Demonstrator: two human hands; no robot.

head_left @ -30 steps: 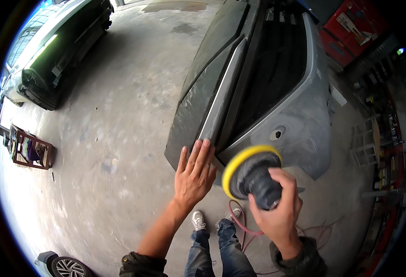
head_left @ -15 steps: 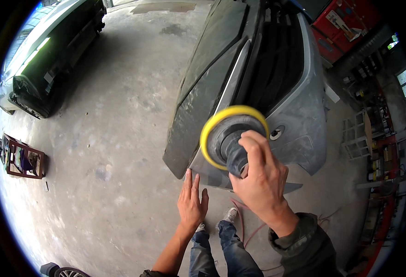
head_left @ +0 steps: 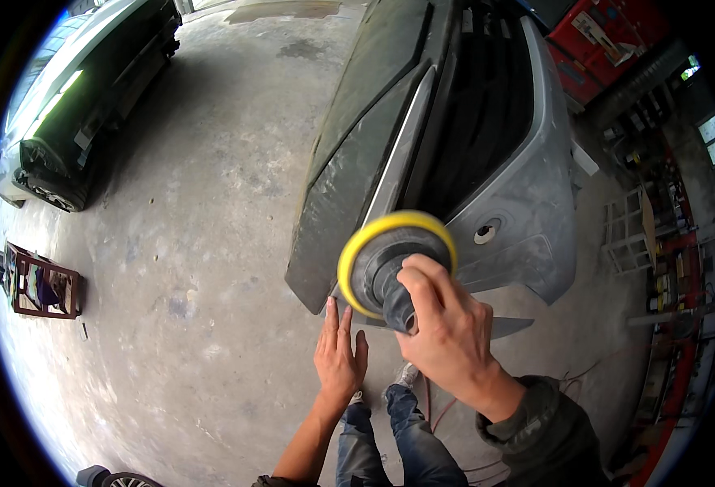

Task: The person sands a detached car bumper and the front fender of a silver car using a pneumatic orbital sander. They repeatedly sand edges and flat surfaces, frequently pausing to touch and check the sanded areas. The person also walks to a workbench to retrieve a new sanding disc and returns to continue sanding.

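Up comes the black, round-headed power tool with its yellow-rimmed disc, tilted, face turned to the patchy matte-grey car body, right over its near edge; whether they touch is hidden behind the disc!

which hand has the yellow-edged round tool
The right hand, gripping the yellow-edged round tool by its dark body; the left hand is open and holds nothing.

Disc sander, dial centre: underside hidden. Wheel, 7:30: cropped below. Shelf items, 3 o'clock: too small to identify.
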